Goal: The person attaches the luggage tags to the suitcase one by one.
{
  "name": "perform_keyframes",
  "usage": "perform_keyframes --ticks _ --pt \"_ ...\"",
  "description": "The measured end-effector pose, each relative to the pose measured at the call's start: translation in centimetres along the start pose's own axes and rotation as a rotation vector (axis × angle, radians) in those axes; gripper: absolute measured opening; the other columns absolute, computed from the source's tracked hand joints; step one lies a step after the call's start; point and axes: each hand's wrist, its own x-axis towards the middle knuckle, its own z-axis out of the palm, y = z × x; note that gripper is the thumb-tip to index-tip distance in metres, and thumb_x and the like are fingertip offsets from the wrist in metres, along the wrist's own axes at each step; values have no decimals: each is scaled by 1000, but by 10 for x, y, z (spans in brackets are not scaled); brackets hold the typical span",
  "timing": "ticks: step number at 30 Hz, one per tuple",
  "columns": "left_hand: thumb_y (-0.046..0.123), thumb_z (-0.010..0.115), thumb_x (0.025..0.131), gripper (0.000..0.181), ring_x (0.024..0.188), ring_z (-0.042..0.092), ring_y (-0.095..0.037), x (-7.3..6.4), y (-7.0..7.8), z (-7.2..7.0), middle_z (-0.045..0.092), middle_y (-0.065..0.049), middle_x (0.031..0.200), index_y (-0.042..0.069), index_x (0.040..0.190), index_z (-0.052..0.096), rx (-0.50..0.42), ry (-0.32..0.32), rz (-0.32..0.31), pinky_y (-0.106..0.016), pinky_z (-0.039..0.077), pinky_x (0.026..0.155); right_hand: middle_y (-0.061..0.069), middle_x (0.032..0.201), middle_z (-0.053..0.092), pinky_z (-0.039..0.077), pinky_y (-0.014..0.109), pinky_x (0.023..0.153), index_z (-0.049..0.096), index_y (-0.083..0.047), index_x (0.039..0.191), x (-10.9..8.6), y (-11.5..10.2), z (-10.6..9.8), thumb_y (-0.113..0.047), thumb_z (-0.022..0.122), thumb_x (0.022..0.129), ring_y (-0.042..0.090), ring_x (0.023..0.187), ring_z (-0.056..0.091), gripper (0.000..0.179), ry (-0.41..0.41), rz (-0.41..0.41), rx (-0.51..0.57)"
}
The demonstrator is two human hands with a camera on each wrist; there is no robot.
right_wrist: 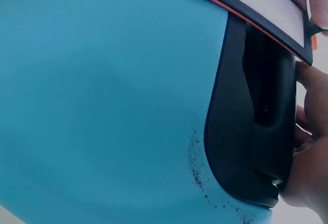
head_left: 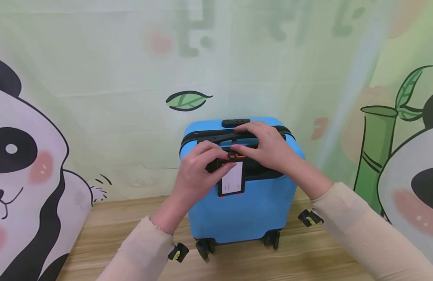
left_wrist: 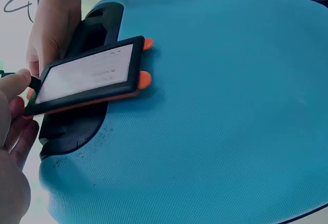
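Observation:
A blue suitcase (head_left: 244, 212) with a black top handle (head_left: 216, 137) stands upright on its wheels. At the handle hangs a luggage tag (head_left: 232, 179), black-framed with a white card and orange parts. My left hand (head_left: 199, 168) pinches the black strap (left_wrist: 35, 84) at the tag's upper end between thumb and finger. Over the right part of the handle lies my right hand (head_left: 269, 146), its thumb close to the orange piece above the tag. In the right wrist view its other fingers (right_wrist: 303, 131) are partly hidden behind the handle; I cannot tell whether they grip anything.
Wood-patterned flooring (head_left: 132, 234) lies under the suitcase. Close behind it hangs a pale green printed backdrop (head_left: 97, 117). Panda figures stand at the left (head_left: 27, 156) and right (head_left: 413, 168). Suitcase wheels (head_left: 204, 248) show at its lower edge.

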Motion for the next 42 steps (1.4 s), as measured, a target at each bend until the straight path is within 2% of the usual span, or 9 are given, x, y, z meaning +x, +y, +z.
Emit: perform_keyframes --ticks 5,13,22,30,35,42 --pt "8 93 84 17 92 68 -25 1 2 0 73 -8 94 3 93 79 8 -7 12 -37 61 80 15 139 69 48 52 112 68 -4 138 -1 0 0 -28 85 95 35 133 60 52 6 0 1" --pt "10 92 85 18 96 68 -25 0 1 4 74 -7 98 4 98 81 58 -20 20 -35 61 81 14 141 68 47 52 113 68 -4 139 -1 0 -4 -28 86 94 35 134 59 55 -13 22 17" --pt "9 92 84 17 94 68 -23 -1 5 0 75 -7 96 3 96 82 36 -3 22 -35 60 81 15 142 68 48 52 113 68 -4 140 2 -3 -8 -30 86 93 35 133 60 56 -42 48 15" --pt "9 93 84 17 94 68 -24 -3 4 2 76 -7 96 4 96 82 58 -14 30 -36 60 81 14 146 66 47 53 114 67 -6 142 8 -3 -11 -33 83 96 34 136 59 57 -119 67 17" --pt "11 91 86 15 95 67 -23 -3 3 6 75 -6 97 5 96 81 60 -26 42 -34 60 81 13 145 66 47 54 114 67 -7 142 9 -2 -12 -35 83 95 34 136 59 57 -125 90 3" --pt "9 89 88 13 96 67 -23 -4 1 8 75 -6 98 5 97 81 72 -33 24 -34 60 82 14 145 67 48 53 113 68 -7 142 11 -2 -13 -36 83 96 33 135 60 56 -133 84 -3"
